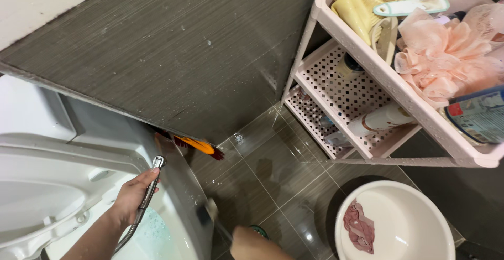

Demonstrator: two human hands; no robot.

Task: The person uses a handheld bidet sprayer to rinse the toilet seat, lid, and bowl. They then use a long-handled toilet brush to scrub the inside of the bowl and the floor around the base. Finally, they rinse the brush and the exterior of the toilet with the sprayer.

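A: Where's the sprayer (151, 186) sitting for you?

B: At about 8 o'clock in your view, over the toilet (47, 186) rim. Your left hand (132, 196) has its fingers clenched round the chrome handle, head pointing to 12, ribbed metal hose (127, 236) trailing down to 6.

A: How should I handle it?

B: I'd say keep the head angled low toward the wet tile and grip firm; chrome gets slick.

A: And my right hand (254, 244)?

B: Low at 6 o'clock, mostly cut off. It seems to be on a pale handle, but I can't tell if the fingers are closed.

A: Around that?

B: An orange brush (198, 145) against the grey wall, a glossy white basin (399, 220) at 4, a perforated pink plastic rack (367, 102) at 2 with a frilly sponge (443, 63).
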